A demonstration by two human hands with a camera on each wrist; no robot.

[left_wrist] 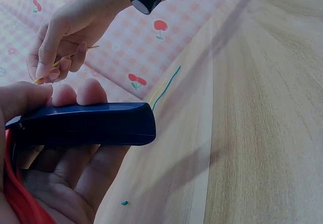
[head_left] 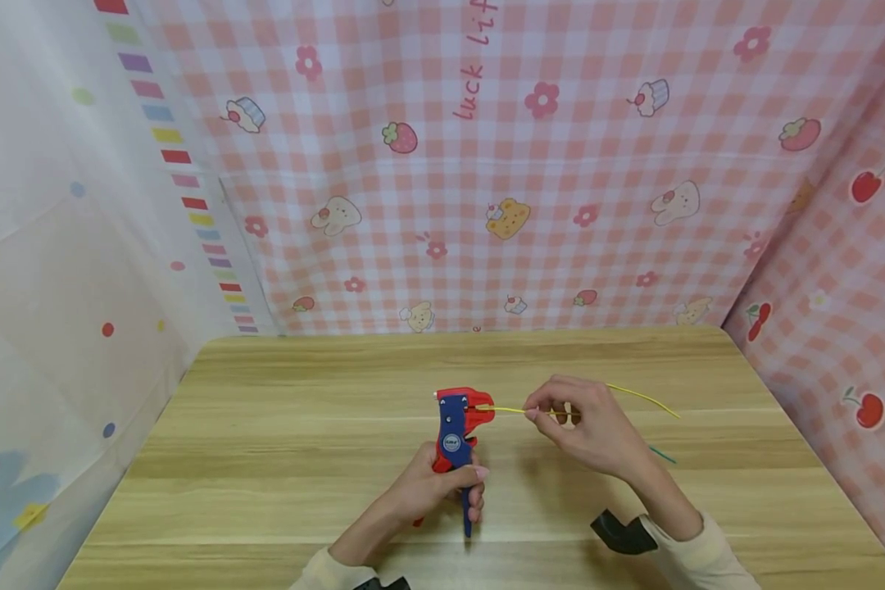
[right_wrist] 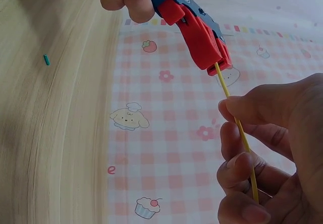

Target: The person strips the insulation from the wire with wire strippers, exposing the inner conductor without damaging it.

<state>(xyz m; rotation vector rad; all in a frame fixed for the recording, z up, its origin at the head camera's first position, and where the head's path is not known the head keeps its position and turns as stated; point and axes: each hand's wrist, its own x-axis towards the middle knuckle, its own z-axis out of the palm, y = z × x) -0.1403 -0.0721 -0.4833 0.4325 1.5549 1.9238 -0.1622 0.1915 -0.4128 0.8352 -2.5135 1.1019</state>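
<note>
My left hand (head_left: 442, 483) grips the handles of a blue and red wire stripper (head_left: 453, 426), its head pointing up and its jaws facing right. From the right, a yellow wire (head_left: 507, 409) runs into the red jaws, its tip hidden inside them. My right hand (head_left: 586, 422) pinches that wire between thumb and index finger a short way from the tool. In the right wrist view the wire's tail (right_wrist: 254, 183) lies across the curled lower fingers. The stripper's blue handle (left_wrist: 101, 123) fills the near part of the left wrist view, with fingers wrapped about it.
Another yellow wire (head_left: 645, 398) lies on the wooden table (head_left: 302, 459) behind my right hand. A green wire (left_wrist: 166, 88) rests there too, partly hidden by the right arm in the head view. A small green piece (right_wrist: 46, 60) sits on the tabletop. Checked cloth (head_left: 450, 270) hangs behind.
</note>
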